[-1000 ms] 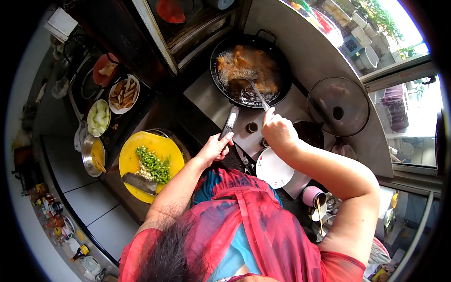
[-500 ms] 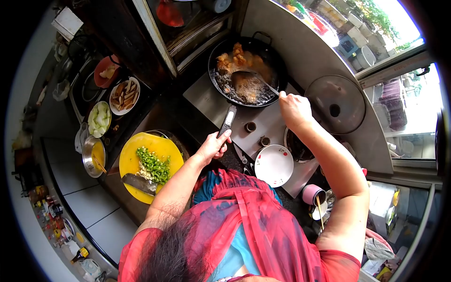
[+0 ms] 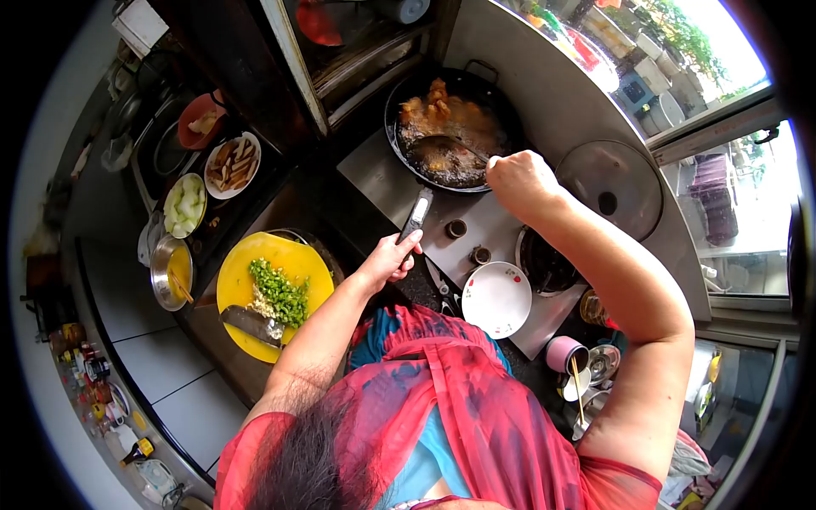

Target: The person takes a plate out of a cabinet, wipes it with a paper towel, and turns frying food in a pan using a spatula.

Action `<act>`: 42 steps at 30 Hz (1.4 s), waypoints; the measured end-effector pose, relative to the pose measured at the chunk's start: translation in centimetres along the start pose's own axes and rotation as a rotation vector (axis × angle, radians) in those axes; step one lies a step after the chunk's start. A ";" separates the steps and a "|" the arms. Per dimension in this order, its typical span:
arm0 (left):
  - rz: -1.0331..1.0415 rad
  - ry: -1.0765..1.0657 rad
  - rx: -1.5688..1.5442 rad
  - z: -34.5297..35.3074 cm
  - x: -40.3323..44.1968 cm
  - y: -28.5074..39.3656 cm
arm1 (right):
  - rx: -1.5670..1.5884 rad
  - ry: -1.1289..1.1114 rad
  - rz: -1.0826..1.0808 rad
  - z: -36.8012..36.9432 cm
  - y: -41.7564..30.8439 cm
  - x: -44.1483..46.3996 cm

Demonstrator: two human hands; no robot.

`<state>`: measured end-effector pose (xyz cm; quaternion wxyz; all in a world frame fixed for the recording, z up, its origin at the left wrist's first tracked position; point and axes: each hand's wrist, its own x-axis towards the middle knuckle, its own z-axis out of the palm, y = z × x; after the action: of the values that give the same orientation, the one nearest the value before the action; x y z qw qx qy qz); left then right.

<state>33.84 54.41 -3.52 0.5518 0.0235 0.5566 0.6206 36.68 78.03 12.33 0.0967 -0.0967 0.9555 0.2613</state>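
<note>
My left hand [image 3: 390, 260] is wrapped round the black handle [image 3: 416, 214] of a dark wok [image 3: 393, 136] on the stove. Bubbling brown liquid fills the wok, with golden-brown fried pieces [image 3: 436, 105] on its far left side. Closed over the wok's near right rim, my right hand [image 3: 520, 180] grips a metal spatula [image 3: 463, 144]; its head is partly sunk in the liquid. A white bowl [image 3: 496, 299] with a red pattern sits on the counter near me, beside two small open jars [image 3: 456, 229].
On the left, a yellow cutting board [image 3: 242, 276] bears chopped greens [image 3: 280, 293], minced garlic and a cleaver [image 3: 250, 325]. Plates of sliced food [image 3: 232, 167] stand beyond it. A glass lid [image 3: 610, 191] leans against the right wall. A pink cup [image 3: 561, 354] holds chopsticks.
My right hand has moved left and slightly nearer the wok's middle, taking the spatula's head left and down. My left hand stays on the wok's handle. The whole view has shifted slightly.
</note>
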 end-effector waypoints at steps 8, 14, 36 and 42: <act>-0.019 0.008 -0.001 0.1 -0.1 0.0 | 0.062 -0.044 -0.002 -1.0 -0.1 -3.5; -0.016 0.008 0.003 0.0 0.0 0.0 | 0.433 -0.085 0.234 -0.1 1.9 -6.1; 0.007 0.029 -0.008 0.2 -0.1 -0.1 | 0.741 0.277 0.720 5.3 1.2 -4.5; -0.020 0.037 -0.007 0.2 -0.1 0.1 | 0.349 0.130 0.671 5.7 4.9 -3.7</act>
<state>33.96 54.51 -3.35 0.5475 0.0044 0.5648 0.6175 39.87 85.67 10.72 -0.0401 0.2231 0.9683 0.1053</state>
